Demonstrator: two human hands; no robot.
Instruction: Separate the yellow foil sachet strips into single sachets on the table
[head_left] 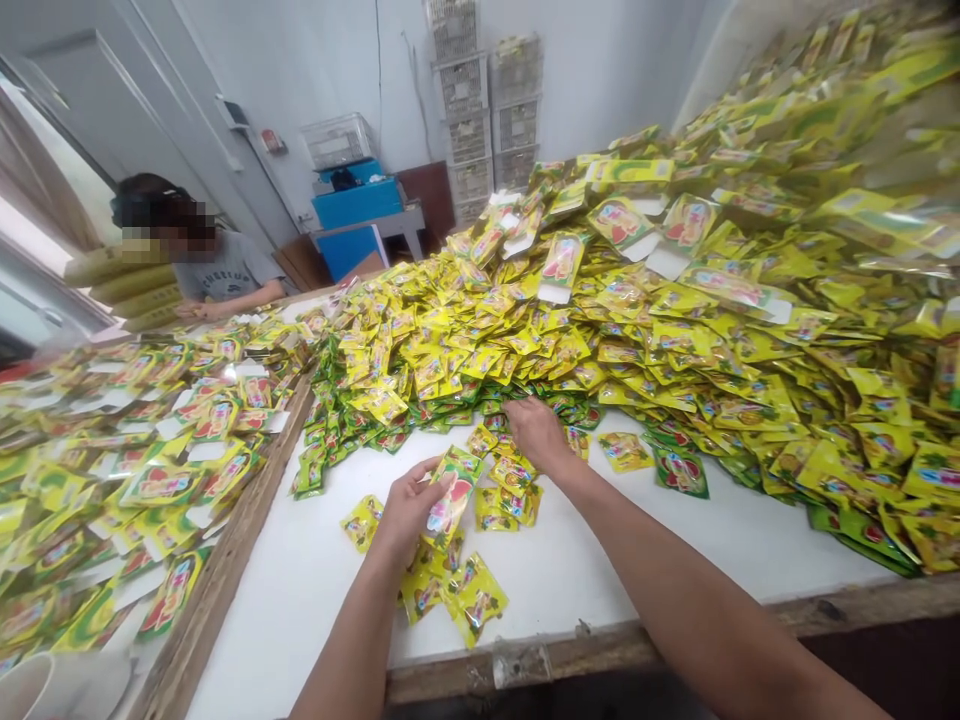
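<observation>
My left hand [409, 508] is closed on a yellow-green printed packet [452, 496], held upright just above the white table [300, 590]. My right hand [536, 430] reaches forward, fingers curled down on the near edge of a huge heap of the same yellow packets [675, 330]. Its palm faces down, and whatever the fingers grip is hidden. Several loose packets [454, 590] lie on the table under and in front of my left hand.
A second heap of larger packets [135, 460] covers the table to the left, past a wooden edge [247, 530]. A seated person [217, 270] works at the far left. Blue bins [356, 205] and stacked crates [487, 100] stand against the back wall.
</observation>
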